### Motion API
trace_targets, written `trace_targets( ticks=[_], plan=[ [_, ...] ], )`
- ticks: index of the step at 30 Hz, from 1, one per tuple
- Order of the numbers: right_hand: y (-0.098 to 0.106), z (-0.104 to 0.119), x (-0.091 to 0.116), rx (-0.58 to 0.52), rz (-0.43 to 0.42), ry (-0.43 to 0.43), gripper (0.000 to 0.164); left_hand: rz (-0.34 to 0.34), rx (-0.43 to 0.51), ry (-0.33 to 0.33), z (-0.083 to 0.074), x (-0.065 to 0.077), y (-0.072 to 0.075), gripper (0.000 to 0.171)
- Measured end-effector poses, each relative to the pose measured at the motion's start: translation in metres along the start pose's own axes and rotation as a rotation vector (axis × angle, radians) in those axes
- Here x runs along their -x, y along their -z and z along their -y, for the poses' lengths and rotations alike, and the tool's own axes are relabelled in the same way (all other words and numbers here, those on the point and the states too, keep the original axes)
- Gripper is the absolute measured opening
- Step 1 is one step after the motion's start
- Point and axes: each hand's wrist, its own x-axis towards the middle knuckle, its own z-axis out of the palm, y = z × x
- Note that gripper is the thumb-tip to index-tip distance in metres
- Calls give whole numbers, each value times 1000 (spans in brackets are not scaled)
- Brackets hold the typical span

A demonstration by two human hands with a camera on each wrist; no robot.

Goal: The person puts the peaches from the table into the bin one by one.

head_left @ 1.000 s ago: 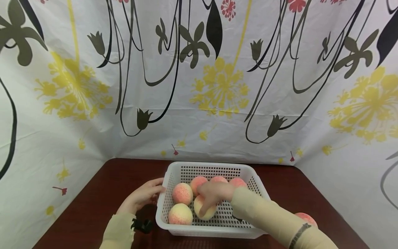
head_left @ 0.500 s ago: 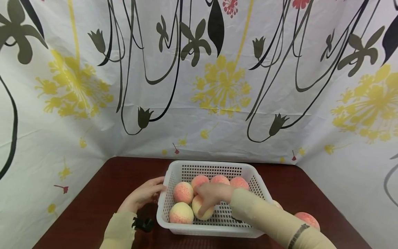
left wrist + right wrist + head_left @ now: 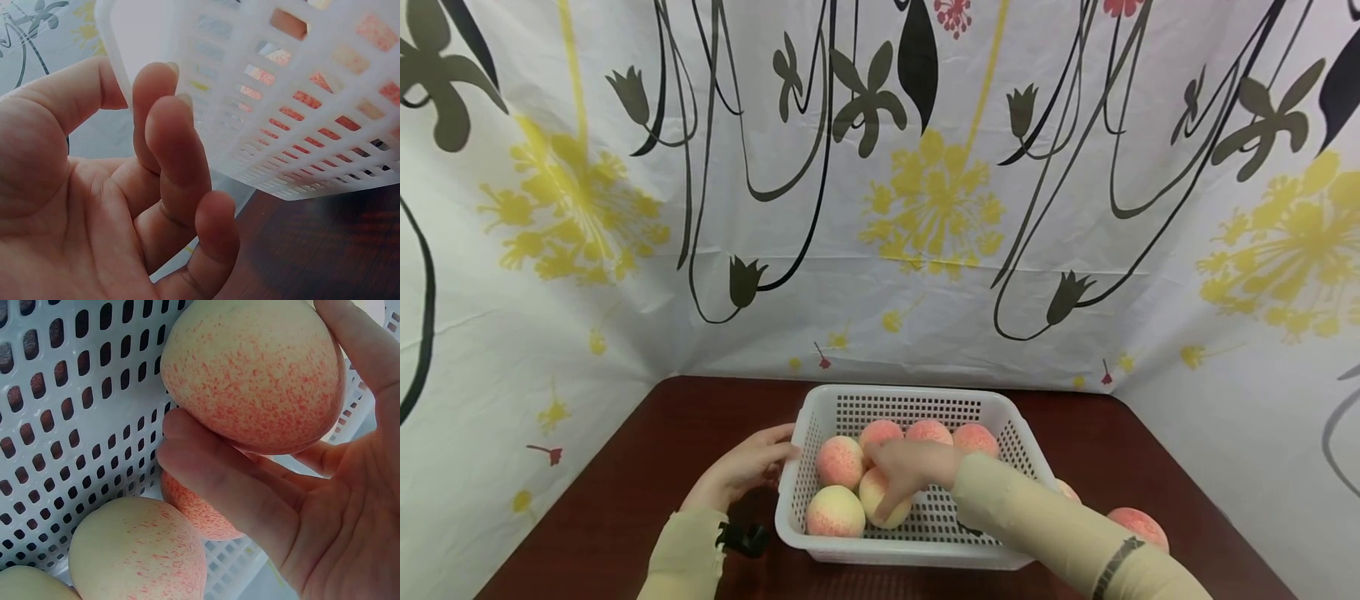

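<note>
A white perforated plastic basket (image 3: 917,557) stands on the dark table with several peaches in it. At its left end my left hand (image 3: 741,471) holds the rim; in the left wrist view the thumb hooks behind the rim and the curled fingers lie along the outer wall. My right hand (image 3: 921,467) reaches inside and grips a pale yellow and pink peach (image 3: 256,381), thumb on one side and fingers on the other. That peach sits beside the front-left peach (image 3: 836,512) and near another peach (image 3: 840,462). My right forearm hides the basket's front-right corner.
Along the basket's back lie more peaches, including a pink peach (image 3: 976,438). Outside, to the right, a peach (image 3: 1138,527) rests on the table (image 3: 700,417), with part of another peach (image 3: 1067,490) showing behind my sleeve. A flower-printed white curtain (image 3: 880,333) encloses the table.
My right hand and its peach have shifted slightly left inside the basket, closer to the left-hand peaches. My left hand keeps its place on the rim.
</note>
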Motion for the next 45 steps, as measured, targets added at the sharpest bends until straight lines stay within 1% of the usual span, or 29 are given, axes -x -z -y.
trace_targets(
  ticks=[4,11,17,20,25,27,30,33,36,40,43,45],
  plan=[
    [1,-1,2,30,-10,19,64,-1,-2,0,-1,-1,-1,61],
    [-1,0,5,81,-23,23,65,-6,0,1,-1,-2,-3,61],
    [2,-2,10,45,-15,41,63,-5,-6,2,-2,-3,-5,60],
    [5,-4,12,29,-16,72,61,-15,-13,2,-4,-4,-6,60],
    [12,-9,18,-33,-16,116,59,-21,-21,-2,-6,-4,-5,59],
    [15,-11,21,-56,-18,117,59,-20,-22,-4,-6,-4,-4,58],
    [20,-16,27,-60,-38,86,62,-24,-25,-3,-6,-4,-4,59],
    [28,-23,38,-43,-74,44,61,-26,-28,-3,-5,-4,-4,59],
    [38,-34,54,-68,-112,24,56,-22,-22,0,-3,-3,-4,59],
    [54,-50,81,-118,-139,-48,50,-15,-9,0,0,-2,-4,59],
    [63,-66,104,-122,-166,-110,47,-12,-4,0,1,-1,-3,58],
    [68,-79,120,-101,-194,-128,44,-9,-4,-3,0,-1,-3,58]
  ],
)
